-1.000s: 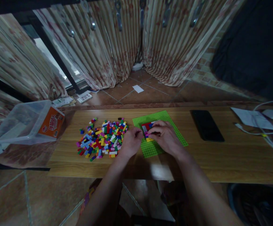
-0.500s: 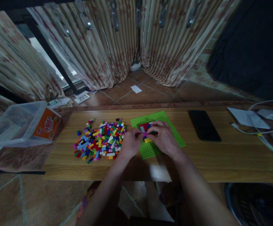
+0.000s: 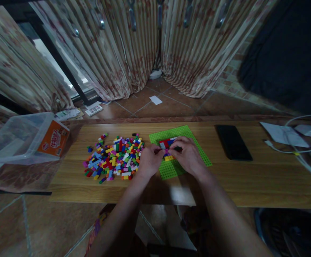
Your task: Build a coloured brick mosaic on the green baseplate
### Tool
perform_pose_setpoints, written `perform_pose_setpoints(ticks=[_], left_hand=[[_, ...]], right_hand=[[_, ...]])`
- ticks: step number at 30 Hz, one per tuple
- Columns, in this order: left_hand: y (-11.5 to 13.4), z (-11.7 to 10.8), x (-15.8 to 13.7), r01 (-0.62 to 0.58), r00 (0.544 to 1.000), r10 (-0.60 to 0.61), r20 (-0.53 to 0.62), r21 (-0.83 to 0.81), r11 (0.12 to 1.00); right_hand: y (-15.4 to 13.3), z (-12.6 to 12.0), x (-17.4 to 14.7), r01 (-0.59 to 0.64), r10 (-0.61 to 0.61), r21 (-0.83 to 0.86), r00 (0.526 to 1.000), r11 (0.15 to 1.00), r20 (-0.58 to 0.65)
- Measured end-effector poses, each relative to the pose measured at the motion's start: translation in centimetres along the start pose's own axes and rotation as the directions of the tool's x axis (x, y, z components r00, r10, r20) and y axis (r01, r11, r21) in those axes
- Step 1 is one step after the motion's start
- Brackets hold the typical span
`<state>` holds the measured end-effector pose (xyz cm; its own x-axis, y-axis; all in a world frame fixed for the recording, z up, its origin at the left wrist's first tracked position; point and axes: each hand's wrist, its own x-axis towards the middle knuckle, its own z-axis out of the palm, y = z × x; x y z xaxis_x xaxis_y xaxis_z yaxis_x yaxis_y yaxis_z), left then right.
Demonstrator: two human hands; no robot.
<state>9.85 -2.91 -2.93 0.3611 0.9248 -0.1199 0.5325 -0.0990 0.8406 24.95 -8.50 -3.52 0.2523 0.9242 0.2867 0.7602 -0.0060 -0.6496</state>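
Note:
A green studded baseplate (image 3: pixel 171 173) lies on the table with a small build of red, blue, white and yellow building bricks (image 3: pixel 164 144) on it. Over this build my two hands meet, fingertips nearly touching. My left hand (image 3: pixel 150 159) is closed in a pinch at a small purple building brick (image 3: pixel 166 151). From the other side my right hand (image 3: pixel 187 153) pinches at the same brick, its fingers bent over the build's right part. The fingers cover much of the brick and part of the build.
Loose bricks (image 3: pixel 115 157) are heaped on the wooden table (image 3: pixel 232 182) left of the baseplate. A black phone (image 3: pixel 233 142) lies to the right, with white cables (image 3: pixel 291 151) beyond it. At the far left stands a clear plastic bin (image 3: pixel 18 139) with an orange label.
Both hands stay over the build, with the fingertips shifted slightly. More of the yellow and blue bricks shows between them. The view has tilted a little.

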Motion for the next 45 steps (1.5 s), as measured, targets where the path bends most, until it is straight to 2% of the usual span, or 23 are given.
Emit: perform_pose_setpoints(ticks=[3,7,10,22,28,34,40,45], left_hand=[[0.0,0.2,0.0,0.025,1.000,-0.025,-0.012,-0.019,1.000],[0.0,0.4,0.0,0.064,0.998,-0.065,-0.017,-0.052,0.997],[0.1,0.5,-0.1,0.088,0.996,-0.089,-0.005,-0.101,0.991],[0.6,0.8,0.2,0.253,0.967,-0.239,0.083,-0.318,0.913],[0.2,0.7,0.4,0.244,0.969,-0.224,0.100,-0.283,0.928],[-0.1,1.1,0.5,0.222,0.975,-0.211,0.071,-0.260,0.940],[0.0,0.9,0.4,0.126,0.992,-0.126,0.006,-0.077,0.989],[0.1,1.1,0.1,0.092,0.995,-0.090,-0.033,0.053,0.994]], right_hand=[[0.4,0.3,0.0,-0.033,0.033,0.000,0.998,0.999,-0.046],[0.9,1.0,-0.2,-0.154,0.138,-0.117,0.981,0.981,-0.138],[1.0,1.6,-0.6,-0.218,0.193,-0.170,0.969,0.961,-0.155],[0.8,3.0,-0.9,-0.224,0.206,-0.106,0.965,0.969,-0.160],[0.8,3.2,-1.3,-0.208,0.192,-0.085,0.968,0.974,-0.162],[1.2,3.0,-0.8,-0.215,0.206,-0.028,0.961,0.976,-0.186],[2.3,2.0,0.3,-0.326,0.350,0.131,0.898,0.936,-0.268],[2.0,1.7,0.4,-0.289,0.307,0.102,0.897,0.952,-0.317]])
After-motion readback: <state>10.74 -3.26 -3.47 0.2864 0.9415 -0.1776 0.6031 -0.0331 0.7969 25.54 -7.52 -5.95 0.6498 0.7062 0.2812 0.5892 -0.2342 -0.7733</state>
